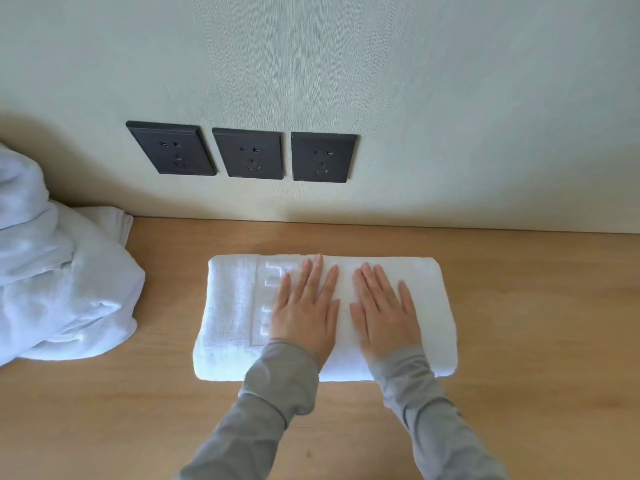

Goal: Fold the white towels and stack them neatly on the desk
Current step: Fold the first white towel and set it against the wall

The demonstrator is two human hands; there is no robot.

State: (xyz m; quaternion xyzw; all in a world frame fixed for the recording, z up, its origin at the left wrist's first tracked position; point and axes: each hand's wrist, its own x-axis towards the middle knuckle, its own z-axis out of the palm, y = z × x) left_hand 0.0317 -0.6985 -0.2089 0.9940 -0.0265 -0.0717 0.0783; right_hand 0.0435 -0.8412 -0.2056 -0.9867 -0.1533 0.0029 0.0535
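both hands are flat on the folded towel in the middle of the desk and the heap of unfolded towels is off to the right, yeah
Not quite. The head view shows the heap of unfolded towels at the left of the desk, not the right. The rest holds: the left hand and the right hand lie flat, fingers straight, on the folded towel in the middle.

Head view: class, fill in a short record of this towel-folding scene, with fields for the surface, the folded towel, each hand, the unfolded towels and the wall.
surface: wooden desk set against a pale wall
folded towel: white folded towel lying flat at the middle of the desk
left hand: left hand flat on the folded towel, fingers straight
right hand: right hand flat on the folded towel beside the left, fingers straight
unfolded towels: crumpled white towels heaped at the left of the desk
wall fittings: three dark sockets in a row above the desk
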